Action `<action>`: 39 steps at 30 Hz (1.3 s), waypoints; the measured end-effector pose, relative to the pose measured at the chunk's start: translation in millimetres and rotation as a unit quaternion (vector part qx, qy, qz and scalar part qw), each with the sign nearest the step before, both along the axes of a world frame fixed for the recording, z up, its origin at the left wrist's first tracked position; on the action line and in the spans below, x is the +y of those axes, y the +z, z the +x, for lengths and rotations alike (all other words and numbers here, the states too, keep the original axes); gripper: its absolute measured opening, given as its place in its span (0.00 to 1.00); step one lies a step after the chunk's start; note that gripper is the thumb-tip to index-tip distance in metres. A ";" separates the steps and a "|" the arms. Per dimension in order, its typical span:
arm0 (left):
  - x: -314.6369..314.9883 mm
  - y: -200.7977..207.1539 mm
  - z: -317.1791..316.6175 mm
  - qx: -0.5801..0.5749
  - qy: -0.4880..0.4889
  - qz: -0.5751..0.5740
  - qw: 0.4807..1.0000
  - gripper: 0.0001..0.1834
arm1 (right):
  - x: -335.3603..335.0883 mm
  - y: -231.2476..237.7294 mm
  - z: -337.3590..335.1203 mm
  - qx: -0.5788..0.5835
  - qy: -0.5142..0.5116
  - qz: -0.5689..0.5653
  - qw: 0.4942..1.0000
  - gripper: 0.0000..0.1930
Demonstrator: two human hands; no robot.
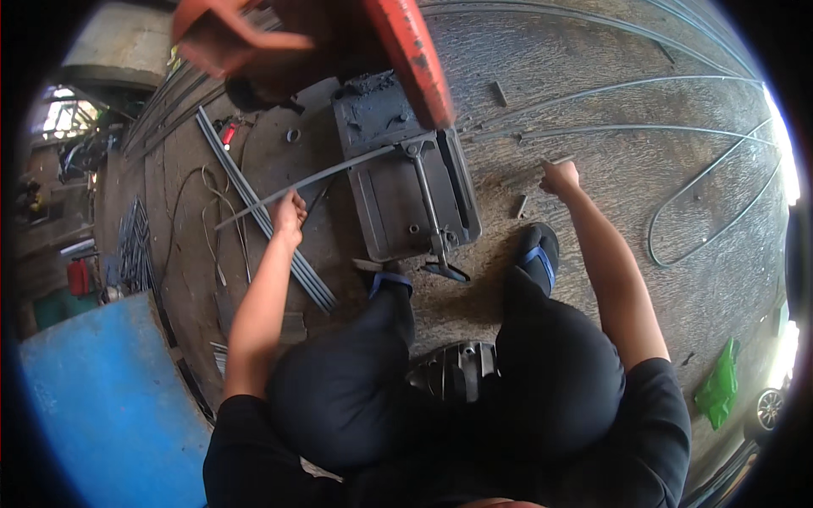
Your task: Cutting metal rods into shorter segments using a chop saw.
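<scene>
Knees (440, 381) in black trousers fill lower view, person squatting on concrete floor (644, 169) of workshop. Blue panel (102, 398) at left. Left hand (288, 212) fingers closed around rod (339, 173) lying across cutter base (406, 182). Right hand (561, 178) fist closed at rod piece on floor; grip unclear.
</scene>
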State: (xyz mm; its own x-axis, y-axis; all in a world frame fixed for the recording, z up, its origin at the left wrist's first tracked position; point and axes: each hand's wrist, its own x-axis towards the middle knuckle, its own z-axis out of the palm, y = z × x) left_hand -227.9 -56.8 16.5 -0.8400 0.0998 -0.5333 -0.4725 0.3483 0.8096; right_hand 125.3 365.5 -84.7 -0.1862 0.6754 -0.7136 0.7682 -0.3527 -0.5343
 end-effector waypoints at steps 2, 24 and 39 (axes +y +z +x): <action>-12.9 -64.7 -38.1 -0.145 0.158 0.023 0.976 0.27 | -3.1 -8.9 -0.2 -0.029 -0.089 0.051 0.994 0.20; 64.2 -94.7 -33.7 -0.246 0.274 0.190 0.910 0.16 | -44.7 1.3 -67.0 0.378 -0.364 -0.114 0.844 0.12; 66.5 -105.0 -18.2 -0.176 0.219 0.195 0.940 0.12 | -53.0 5.4 -108.4 0.383 -0.385 -0.136 0.828 0.10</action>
